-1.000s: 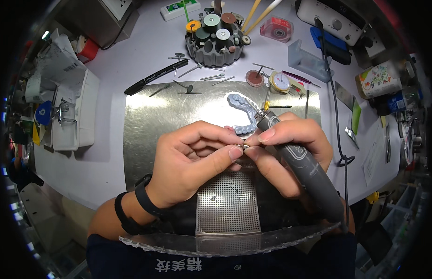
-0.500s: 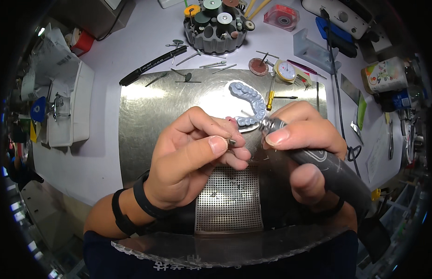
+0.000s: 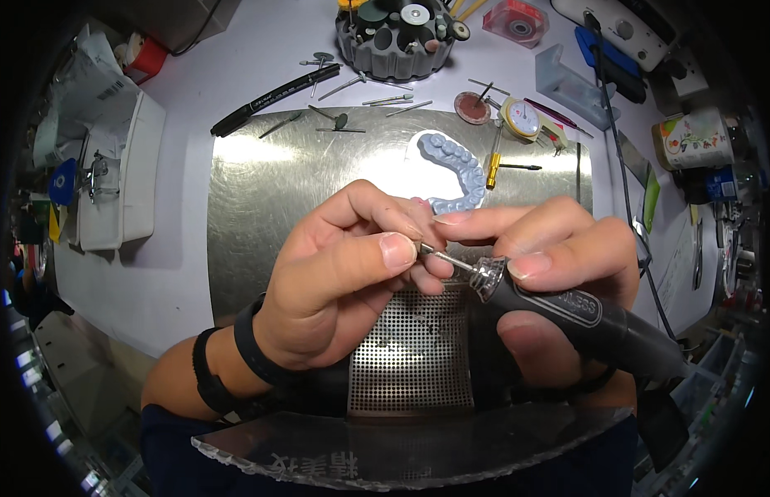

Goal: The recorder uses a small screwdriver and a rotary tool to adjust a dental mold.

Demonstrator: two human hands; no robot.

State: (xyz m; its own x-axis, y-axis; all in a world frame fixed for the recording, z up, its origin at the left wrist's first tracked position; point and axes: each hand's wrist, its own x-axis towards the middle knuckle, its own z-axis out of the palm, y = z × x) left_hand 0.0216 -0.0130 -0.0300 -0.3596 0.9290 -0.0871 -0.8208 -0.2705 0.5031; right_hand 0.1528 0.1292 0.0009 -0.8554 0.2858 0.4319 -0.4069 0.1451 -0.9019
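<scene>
Thumb and fingers of my left hand [image 3: 339, 273] pinch a tiny metallic piece [image 3: 423, 248], mostly hidden by the fingertips; its exact kind cannot be made out. My right hand [image 3: 571, 244] wraps round a black rotary handpiece [image 3: 588, 319], its tail pointing to the lower right. The slim metal bur [image 3: 453, 260] in its nose reaches the small piece at my left fingertips. My right index finger stretches toward the left fingers. Just beyond my hands, a grey-blue dental arch model [image 3: 470, 176] lies on the metal plate [image 3: 261, 207].
A perforated metal grille [image 3: 410, 352] lies below my hands, with a clear shield [image 3: 401, 451] nearest me. Farther back are a bur stand [image 3: 393, 50], a black marker [image 3: 273, 101], loose burs, a dial gauge [image 3: 522, 118] and a red disc [image 3: 472, 108]. A white bin [image 3: 141, 178] stands left.
The handpiece has swung lower and its bur now meets the small piece in my left hand. My right index finger has stretched out leftward. The view has shifted slightly.
</scene>
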